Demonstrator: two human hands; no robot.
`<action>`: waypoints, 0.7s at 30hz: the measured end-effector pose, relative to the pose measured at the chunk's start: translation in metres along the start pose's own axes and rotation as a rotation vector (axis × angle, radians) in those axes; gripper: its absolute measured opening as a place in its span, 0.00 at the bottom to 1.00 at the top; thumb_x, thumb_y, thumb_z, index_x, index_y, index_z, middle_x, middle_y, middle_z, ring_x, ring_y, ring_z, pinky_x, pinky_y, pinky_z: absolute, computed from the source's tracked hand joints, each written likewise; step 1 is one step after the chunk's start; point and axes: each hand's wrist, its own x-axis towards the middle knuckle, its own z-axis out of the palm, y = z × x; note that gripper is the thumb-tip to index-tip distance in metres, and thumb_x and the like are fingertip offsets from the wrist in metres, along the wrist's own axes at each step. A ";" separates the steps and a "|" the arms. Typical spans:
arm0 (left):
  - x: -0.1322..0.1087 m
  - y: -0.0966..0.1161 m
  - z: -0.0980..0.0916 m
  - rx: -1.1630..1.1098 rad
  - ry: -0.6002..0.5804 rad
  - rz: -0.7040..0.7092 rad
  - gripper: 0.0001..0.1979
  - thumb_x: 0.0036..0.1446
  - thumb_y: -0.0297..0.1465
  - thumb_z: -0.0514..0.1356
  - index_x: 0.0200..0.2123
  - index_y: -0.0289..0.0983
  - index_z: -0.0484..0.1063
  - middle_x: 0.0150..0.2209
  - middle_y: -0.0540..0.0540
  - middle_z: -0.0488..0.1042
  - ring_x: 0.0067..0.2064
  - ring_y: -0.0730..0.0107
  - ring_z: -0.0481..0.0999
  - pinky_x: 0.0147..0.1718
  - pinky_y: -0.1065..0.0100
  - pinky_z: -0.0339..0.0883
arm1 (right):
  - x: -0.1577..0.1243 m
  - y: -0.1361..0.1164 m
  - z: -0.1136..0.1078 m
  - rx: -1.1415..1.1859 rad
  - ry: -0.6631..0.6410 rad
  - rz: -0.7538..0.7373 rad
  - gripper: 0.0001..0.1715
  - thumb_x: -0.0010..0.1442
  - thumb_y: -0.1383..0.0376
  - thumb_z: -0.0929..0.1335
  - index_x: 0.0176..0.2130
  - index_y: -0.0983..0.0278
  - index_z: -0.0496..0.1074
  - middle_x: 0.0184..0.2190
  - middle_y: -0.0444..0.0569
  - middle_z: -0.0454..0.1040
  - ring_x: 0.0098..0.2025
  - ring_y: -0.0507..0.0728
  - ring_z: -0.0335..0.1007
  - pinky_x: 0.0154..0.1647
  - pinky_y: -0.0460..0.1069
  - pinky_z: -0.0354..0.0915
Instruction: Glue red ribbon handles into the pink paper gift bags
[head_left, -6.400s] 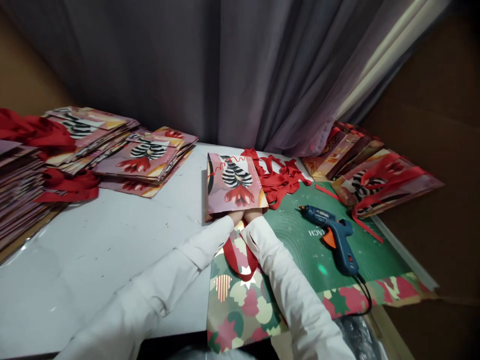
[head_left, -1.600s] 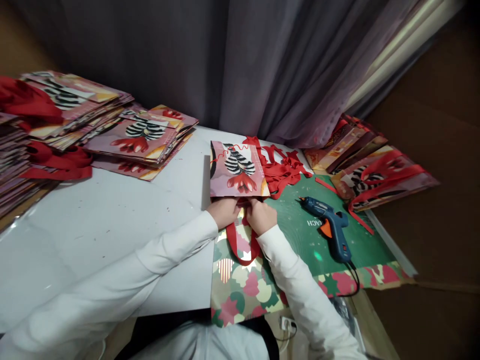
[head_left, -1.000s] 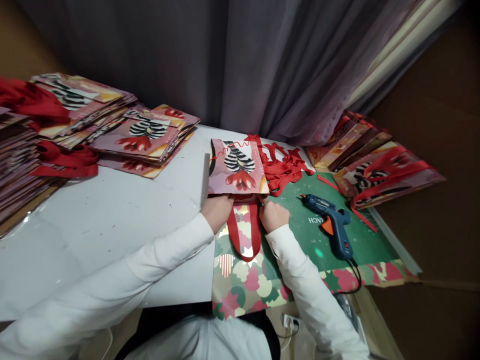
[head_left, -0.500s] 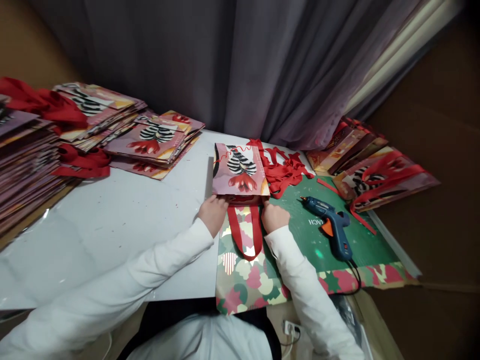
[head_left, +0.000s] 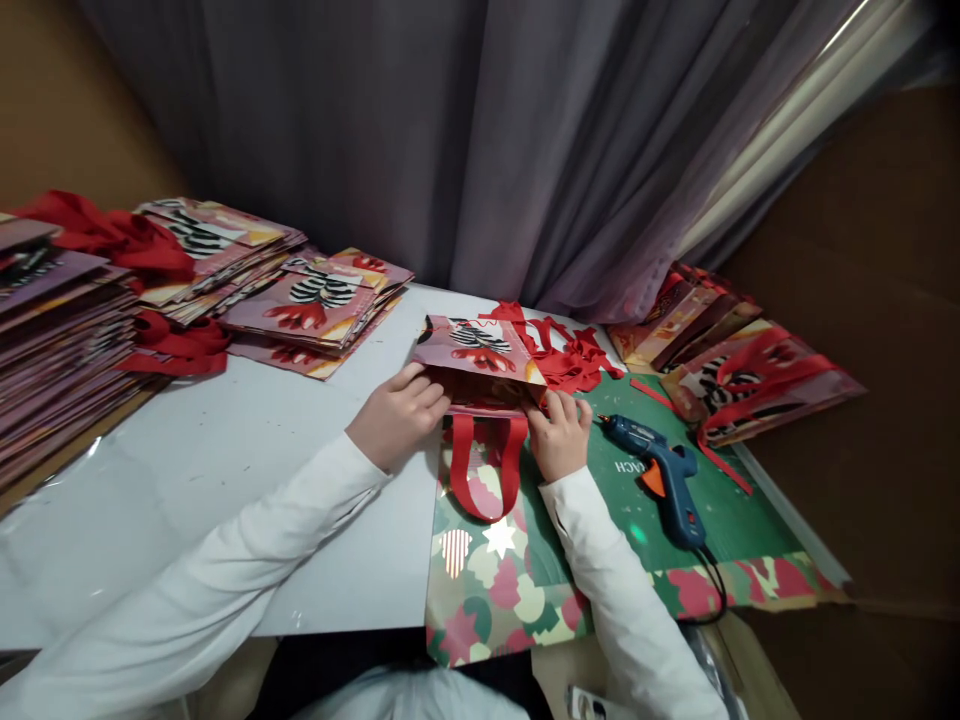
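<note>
A pink paper bag (head_left: 480,352) printed with a zebra-striped figure and a red flower lies in front of me, its mouth spread open towards me. My left hand (head_left: 401,412) grips the left side of the mouth, fingers bent over the edge. On the opposite side my right hand (head_left: 559,430) holds the bag's right edge, with some fingertips hidden at the opening. A red ribbon handle (head_left: 486,515) loops out from the lower edge of the mouth. Beneath it lies a patterned sheet (head_left: 517,610) with green, pink and gold shapes.
A blue glue gun (head_left: 664,465) lies on the green mat (head_left: 742,530) to the right. Red ribbons (head_left: 574,355) lie behind the bag. Stacked flat bags (head_left: 300,300) fill the left, and finished-looking bags (head_left: 757,375) with ribbons stand at right. A grey curtain (head_left: 375,130) hangs behind.
The bag's mouth has opened wider and its front panel now tilts up. My left hand has shifted slightly left, and both hands sit higher on the sides of the opening.
</note>
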 end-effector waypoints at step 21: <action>0.009 -0.014 -0.026 -0.052 0.063 0.092 0.15 0.67 0.23 0.49 0.40 0.36 0.76 0.33 0.49 0.79 0.35 0.68 0.74 0.49 0.61 0.64 | 0.012 -0.009 -0.014 0.036 0.111 0.059 0.09 0.60 0.65 0.67 0.37 0.54 0.79 0.52 0.51 0.72 0.55 0.62 0.55 0.51 0.57 0.45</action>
